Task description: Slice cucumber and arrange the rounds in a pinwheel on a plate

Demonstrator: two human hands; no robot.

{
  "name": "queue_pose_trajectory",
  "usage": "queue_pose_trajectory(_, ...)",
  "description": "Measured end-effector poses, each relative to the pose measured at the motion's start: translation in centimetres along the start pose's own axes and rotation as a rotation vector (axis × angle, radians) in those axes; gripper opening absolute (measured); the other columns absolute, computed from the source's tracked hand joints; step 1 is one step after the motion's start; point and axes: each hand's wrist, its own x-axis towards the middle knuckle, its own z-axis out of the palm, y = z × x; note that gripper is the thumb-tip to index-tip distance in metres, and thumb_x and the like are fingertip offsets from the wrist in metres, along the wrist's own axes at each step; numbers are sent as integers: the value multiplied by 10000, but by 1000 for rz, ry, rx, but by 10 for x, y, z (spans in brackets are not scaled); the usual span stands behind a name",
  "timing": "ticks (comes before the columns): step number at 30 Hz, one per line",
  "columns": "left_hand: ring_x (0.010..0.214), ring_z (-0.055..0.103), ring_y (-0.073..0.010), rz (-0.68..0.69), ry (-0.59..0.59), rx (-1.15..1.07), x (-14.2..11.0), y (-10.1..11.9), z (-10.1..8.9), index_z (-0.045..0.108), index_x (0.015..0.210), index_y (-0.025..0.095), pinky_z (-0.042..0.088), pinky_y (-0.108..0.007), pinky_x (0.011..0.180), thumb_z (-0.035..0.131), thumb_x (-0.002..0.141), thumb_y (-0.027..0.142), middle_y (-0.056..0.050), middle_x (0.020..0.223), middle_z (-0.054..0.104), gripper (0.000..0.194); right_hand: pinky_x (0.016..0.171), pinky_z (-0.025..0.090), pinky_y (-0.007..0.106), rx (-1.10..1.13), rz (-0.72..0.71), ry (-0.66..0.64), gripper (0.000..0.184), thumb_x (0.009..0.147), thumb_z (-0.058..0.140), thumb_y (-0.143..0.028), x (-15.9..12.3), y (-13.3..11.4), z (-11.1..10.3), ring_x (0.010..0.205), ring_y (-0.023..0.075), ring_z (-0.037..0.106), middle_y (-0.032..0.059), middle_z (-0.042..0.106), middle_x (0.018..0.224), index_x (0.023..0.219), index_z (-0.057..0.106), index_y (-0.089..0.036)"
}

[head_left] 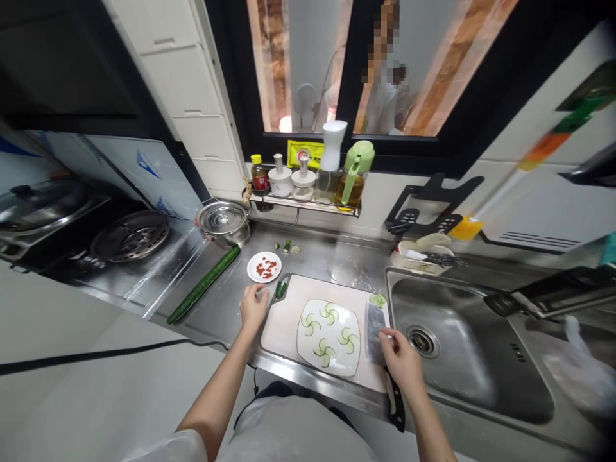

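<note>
Cucumber slices [330, 313] form four finished pinwheels on a white plate [331, 335], lower centre of the frame. Seemingly unused so far: spare slices [378, 300] at right, red pieces [265, 266] on a small dish [251, 269] at centre. Left hand [253, 309]: half open, nothing visible in it. Right hand [403, 360]: fingers curled beside the knife blade [374, 330]; grip unclear.

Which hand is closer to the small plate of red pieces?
The left. The left hand is just on the person's side of the small plate; the right hand is farther off, across the cutting board, beside the knife.
</note>
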Motion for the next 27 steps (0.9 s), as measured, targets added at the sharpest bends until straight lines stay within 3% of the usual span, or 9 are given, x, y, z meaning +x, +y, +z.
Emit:
queue_pose_trajectory(8,806,602,-180,-111,46,91,69,-13,-16,651,1008,217,439,-300,748,570,797,321,-58,952,658,250,503,395,285,3,-14,-50,510,722,426,-613,-1,-12,6,472,185,505,-8,525,489,859,659,-181)
queue_pose_trajectory(14,958,610,-226,-160,-64,230,120,-1,9,660,1034,239,417,-326,799,553,808,281,-72,1009,678,253,504,413,292,4,-9,-107,514,729,426,-615,2,-18,12,489,201,536,-3,543,496,870,661,-180)
queue_pose_trajectory(19,1015,595,-246,-91,-200,441,153,3,31,688,1041,263,394,-347,840,495,822,187,-111,1056,660,302,508,419,289,5,-8,-123,498,741,440,-609,5,-18,13,484,196,536,-8,542,498,879,667,-188)
queue_pose_trajectory(24,1011,589,-255,42,-331,466,172,-5,40,706,997,267,382,-356,857,534,766,148,-113,1040,642,312,480,409,289,5,21,-98,475,732,457,-608,4,-12,9,445,190,508,-14,524,471,855,671,-202)
queue_pose_trajectory(27,994,590,-249,44,-353,438,176,-9,43,715,904,234,388,-341,851,571,730,151,-114,1010,646,241,483,412,294,-13,49,-99,478,725,456,-609,3,-9,6,448,196,513,-11,531,473,862,668,-203)
